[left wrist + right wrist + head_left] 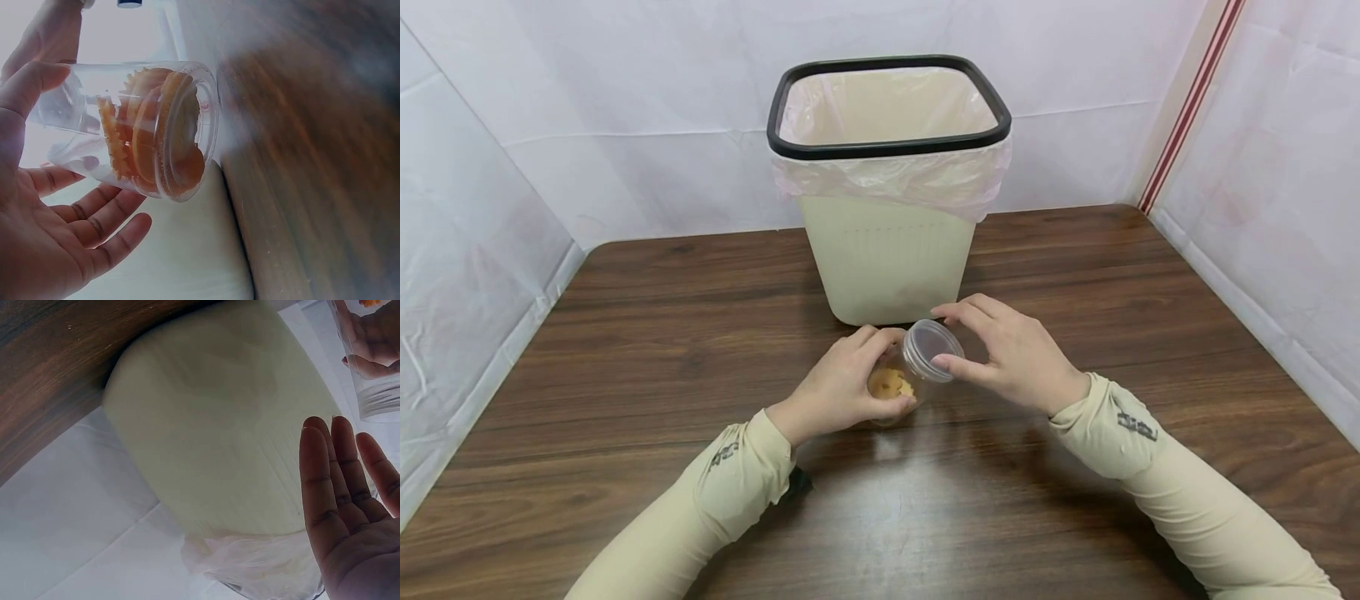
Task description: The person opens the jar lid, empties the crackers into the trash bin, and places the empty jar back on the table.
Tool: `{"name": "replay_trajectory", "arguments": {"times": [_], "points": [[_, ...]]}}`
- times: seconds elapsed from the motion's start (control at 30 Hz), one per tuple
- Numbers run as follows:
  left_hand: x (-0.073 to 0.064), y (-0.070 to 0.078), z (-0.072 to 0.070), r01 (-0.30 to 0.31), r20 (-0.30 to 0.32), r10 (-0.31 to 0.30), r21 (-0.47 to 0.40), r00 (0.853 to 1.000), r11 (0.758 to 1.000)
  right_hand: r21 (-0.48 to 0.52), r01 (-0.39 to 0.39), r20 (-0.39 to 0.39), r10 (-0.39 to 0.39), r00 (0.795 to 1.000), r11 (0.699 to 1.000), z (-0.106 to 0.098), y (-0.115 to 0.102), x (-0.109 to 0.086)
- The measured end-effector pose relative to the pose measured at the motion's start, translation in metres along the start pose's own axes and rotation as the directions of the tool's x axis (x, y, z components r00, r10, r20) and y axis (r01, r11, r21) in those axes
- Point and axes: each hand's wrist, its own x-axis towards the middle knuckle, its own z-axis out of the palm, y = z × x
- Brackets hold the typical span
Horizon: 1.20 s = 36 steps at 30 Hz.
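Note:
A clear plastic jar [87, 137] holds several orange-yellow, wavy-edged pieces [147, 125] that look like crackers or cookies, lying at its base end. Around its side, my left hand [842, 387] grips it with the thumb opposite the fingers. The jar's see-through ridged lid [934, 346] faces up toward my right hand [1011, 350]. That hand is spread by the lid, thumb close to the rim; in the right wrist view its fingers are nearly straight and hold nothing. Whether the thumb touches the lid, or the jar's base touches the table, I cannot tell.
Just behind the hands stands a cream trash bin [887, 258] with a black rim ring [887, 150] and a pale pink liner bag [917, 179]. A dark wooden table [662, 367] lies underneath. White sheeting [655, 75] hangs along the back and both sides.

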Motion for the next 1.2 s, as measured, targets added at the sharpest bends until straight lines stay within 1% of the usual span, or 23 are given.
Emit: {"name": "replay_trajectory", "arguments": {"times": [0.2,0.43,0.77,0.97,1.2], "points": [[-0.001,0.0036,-0.0002,0.012,0.005,-0.012,0.03,1.0,0.999,-0.034,0.054,-0.06,-0.056,0.997,0.998,0.0018,-0.0015,0.0],[-0.0021,0.0048,-0.0006,0.023,0.02,-0.024,0.024,1.0,0.999,-0.053,0.081,-0.082,-0.085,0.993,0.995,0.0034,-0.0024,-0.0005],[-0.0015,0.0047,-0.0004,0.001,0.018,-0.001,0.03,1.0,1.0,-0.083,0.099,-0.083,-0.106,0.991,0.992,0.0043,-0.004,-0.0006],[-0.0017,0.0045,-0.0005,0.004,0.023,-0.004,0.026,1.0,1.0,-0.072,0.094,-0.069,-0.099,0.993,0.993,0.0043,-0.0047,-0.0012],[-0.0016,0.0035,0.0003,-0.01,0.017,0.009,0.023,1.0,1.0,-0.049,0.091,-0.047,-0.093,0.995,0.995,0.0044,-0.0051,-0.0015]]}}
